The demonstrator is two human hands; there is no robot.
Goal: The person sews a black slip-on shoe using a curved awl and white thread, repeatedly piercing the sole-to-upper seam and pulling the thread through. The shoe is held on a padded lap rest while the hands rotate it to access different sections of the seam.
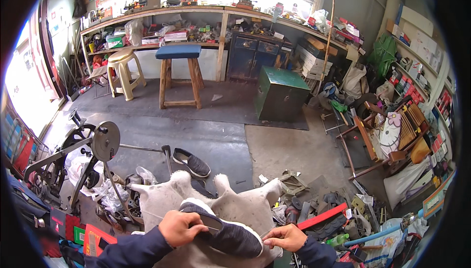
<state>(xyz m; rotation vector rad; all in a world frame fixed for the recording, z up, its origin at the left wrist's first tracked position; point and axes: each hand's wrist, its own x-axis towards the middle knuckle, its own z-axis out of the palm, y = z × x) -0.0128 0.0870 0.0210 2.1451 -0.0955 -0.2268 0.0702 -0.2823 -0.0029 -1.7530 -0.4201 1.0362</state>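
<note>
A dark slip-on shoe [236, 239] with a white sole lies across the pale, stained cloth [162, 200] over my lap. My left hand [180, 228] is closed in a pinch at the shoe's opening; what sits between its fingers is too small to make out. At the toe end, beside the white sole edge, my right hand [287, 237] has thumb and forefinger pressed together. A thin pale line shows near each hand, perhaps thread. On the floor ahead stands a matching dark shoe [192, 162].
A hand-cranked machine with a round wheel [106, 141] stands at left. Scraps, tools and a red bar [323, 216] crowd the floor at right. Farther off are a blue-topped stool [178, 52], a green chest [283, 93], a folding chair [387, 133] and a long workbench [224, 10].
</note>
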